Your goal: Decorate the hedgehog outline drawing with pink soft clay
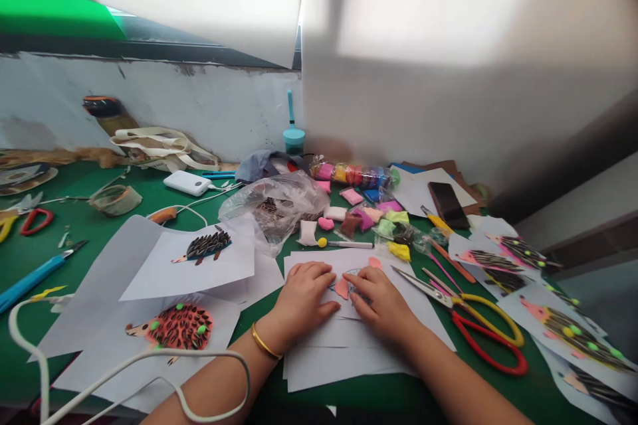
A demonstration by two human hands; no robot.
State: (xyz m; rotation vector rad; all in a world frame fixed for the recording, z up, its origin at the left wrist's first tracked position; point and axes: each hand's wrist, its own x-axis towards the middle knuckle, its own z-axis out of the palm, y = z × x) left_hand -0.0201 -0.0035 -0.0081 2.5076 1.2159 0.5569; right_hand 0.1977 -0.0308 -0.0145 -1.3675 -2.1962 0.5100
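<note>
My left hand (pixel 309 289) lies on a stack of white paper (pixel 319 372), its fingers stretched out and the thumb apart. My right hand (pixel 376 295) rests opposite, fingers bent and spread, with the index fingertip at the edge of a flattened piece of pink modelling clay (pixel 341 288). This clay sits on a line drawing on the top sheet, partly covered by my fingers. Another bit of pink clay (pixel 375 263) is just beyond my right hand. Neither hand is lifting anything.
Red-and-yellow-handled scissors (pixel 486 332) lie right of the paper. Clay packets (pixel 351 196) and a plastic bag of seeds (pixel 279 209) are behind it. Hedgehog pictures (pixel 182 325) flank both sides. A white cable (pixel 149 358) loops over my left forearm. A blue craft knife (pixel 40 275) lies far left.
</note>
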